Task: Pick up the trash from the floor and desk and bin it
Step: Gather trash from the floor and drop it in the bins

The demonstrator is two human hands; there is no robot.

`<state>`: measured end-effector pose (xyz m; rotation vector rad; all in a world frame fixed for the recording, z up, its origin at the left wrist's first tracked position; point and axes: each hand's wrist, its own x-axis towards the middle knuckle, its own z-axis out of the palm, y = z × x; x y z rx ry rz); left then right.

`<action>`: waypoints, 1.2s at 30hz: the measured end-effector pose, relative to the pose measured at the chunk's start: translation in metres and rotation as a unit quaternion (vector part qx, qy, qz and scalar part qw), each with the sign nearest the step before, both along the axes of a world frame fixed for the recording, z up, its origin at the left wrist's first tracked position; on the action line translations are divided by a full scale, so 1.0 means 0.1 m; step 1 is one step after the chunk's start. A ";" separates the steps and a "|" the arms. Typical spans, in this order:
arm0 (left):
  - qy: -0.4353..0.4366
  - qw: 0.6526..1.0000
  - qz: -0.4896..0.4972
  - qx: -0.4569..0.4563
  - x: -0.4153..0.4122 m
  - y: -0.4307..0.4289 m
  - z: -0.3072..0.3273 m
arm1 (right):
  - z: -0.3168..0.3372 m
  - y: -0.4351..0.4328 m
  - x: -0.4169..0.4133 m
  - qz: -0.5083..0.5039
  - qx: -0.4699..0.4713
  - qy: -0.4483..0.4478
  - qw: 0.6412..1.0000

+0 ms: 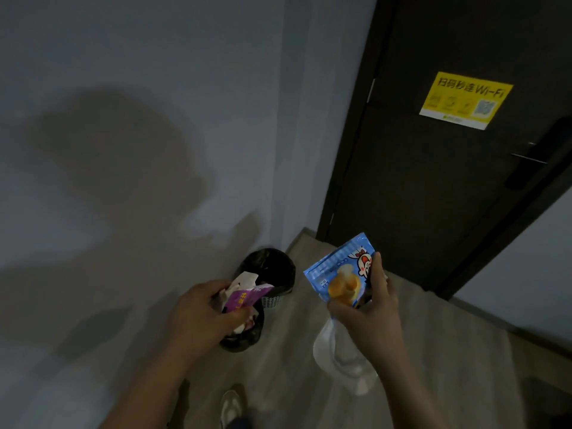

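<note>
Down in the corner by the wall [139,88], both hands are loaded up. The left hand [201,317] has its fingers curled tight round a purple wrapper [244,300], with a bit of white paper [244,281] poking up out of the same grip. That hand hangs right over the bins. And yes, two of them, both black-lined, standing on the floor [433,351] against the wall. The far bin [272,267] shows its open mouth and a pale mesh side below the liner. The near bin [244,343] is mostly hidden under the left hand, with some trash showing inside it.

Over to the right, apart from the bins and held higher, the right hand [371,317] pinches a blue packet [334,274]. The thumb runs up its front face and the other fingers are tucked behind it. The packet stands upright, with a cartoon figure and a bread picture facing us. A clear bag [340,357] dangles below that same hand, though how the fingers grip it I cannot tell.

Far right stands a dark door [433,196], closed, with a yellow Wi-Fi sticker [465,100] up high and a handle [527,157] at its right edge. Big soft shadows lie across the wall on the left. At the near edge, between the two arms, one pale shoe [230,407] sits on the floor.
</note>
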<state>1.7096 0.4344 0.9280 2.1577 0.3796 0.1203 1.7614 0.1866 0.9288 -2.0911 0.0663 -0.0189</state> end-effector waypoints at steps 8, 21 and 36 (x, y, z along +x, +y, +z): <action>0.045 0.999 0.007 0.007 1.31 0.73 -0.60 | -0.41 0.62 1.31 0.002 -0.067 0.061 0.996; 0.215 0.964 -0.069 0.138 2.79 1.25 -2.31 | -1.59 1.17 2.79 0.069 -0.125 0.143 0.979; 0.383 0.908 -0.017 0.168 3.51 1.34 -5.64 | -4.43 1.35 3.69 0.155 -0.184 0.218 0.946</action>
